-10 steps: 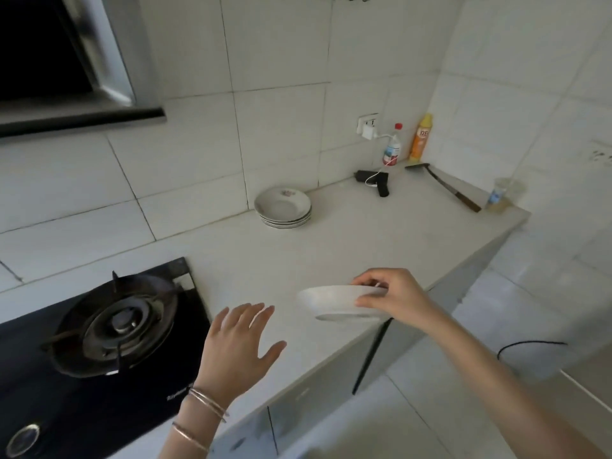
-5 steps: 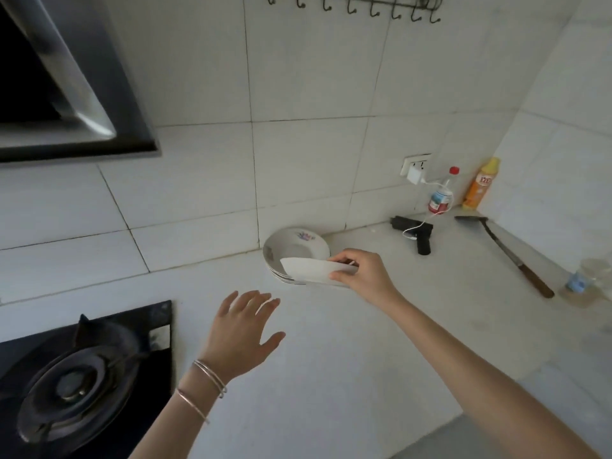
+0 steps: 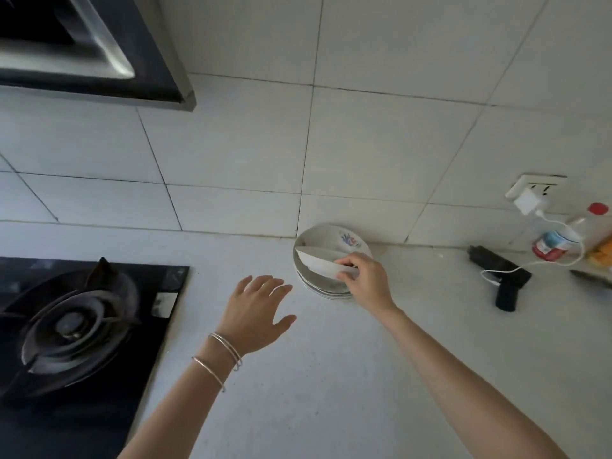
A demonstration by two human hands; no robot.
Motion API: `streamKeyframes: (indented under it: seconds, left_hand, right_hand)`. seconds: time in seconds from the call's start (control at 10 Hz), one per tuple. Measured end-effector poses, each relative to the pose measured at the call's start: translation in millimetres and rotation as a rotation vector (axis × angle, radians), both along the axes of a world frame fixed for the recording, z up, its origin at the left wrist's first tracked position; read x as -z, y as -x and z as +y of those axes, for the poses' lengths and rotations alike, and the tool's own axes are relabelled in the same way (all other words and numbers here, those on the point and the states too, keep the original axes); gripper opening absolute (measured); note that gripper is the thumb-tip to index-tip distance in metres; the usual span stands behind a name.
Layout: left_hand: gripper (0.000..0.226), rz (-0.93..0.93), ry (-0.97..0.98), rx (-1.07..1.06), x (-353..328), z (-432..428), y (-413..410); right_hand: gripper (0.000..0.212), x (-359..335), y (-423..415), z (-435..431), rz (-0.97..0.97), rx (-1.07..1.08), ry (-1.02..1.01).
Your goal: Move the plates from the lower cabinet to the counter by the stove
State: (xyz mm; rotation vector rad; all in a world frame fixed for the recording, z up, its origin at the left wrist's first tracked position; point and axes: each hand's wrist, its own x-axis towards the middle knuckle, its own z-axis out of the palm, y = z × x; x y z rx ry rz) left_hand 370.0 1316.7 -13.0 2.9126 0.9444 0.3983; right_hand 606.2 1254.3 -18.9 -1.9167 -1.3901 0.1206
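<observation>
Holding a white ceramic plate [image 3: 318, 261] tilted over the stack of white plates [image 3: 331, 238] right of centre, my right hand [image 3: 366, 281] pinches its rim; my left hand [image 3: 255, 313] hovers empty, fingers [image 3: 265, 288] spread. I judge several plates delivered; the cabinet is out of view, so the remainder is unknown.

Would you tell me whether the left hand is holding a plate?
No, the left hand is open and empty above the counter; the right hand grips the plate over the stack.
</observation>
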Motion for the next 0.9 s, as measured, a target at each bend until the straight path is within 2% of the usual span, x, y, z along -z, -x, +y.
streamKeyframes:
  seconds: [0.3, 0.6, 0.8, 0.9]
  left_hand:
    - [0.058, 0.027, 0.047, -0.032, 20, 26, -15]
    - [0.059, 0.078, 0.113, -0.011, 45, 35, -27]
    - [0.061, 0.089, 0.109, 0.012, 52, 39, -32]
    - [0.063, 0.088, 0.117, 0.027, 46, 41, -33]
  right_hand:
    - [0.010, 40, -4, 5, -0.072, -0.010, -0.106]
    - [0.014, 80, -18, 13, 0.037, -0.077, 0.044]
    - [0.016, 81, -24, 21, 0.046, -0.157, 0.168]
    - [0.026, 69, -21, 24, 0.053, -0.145, 0.240]
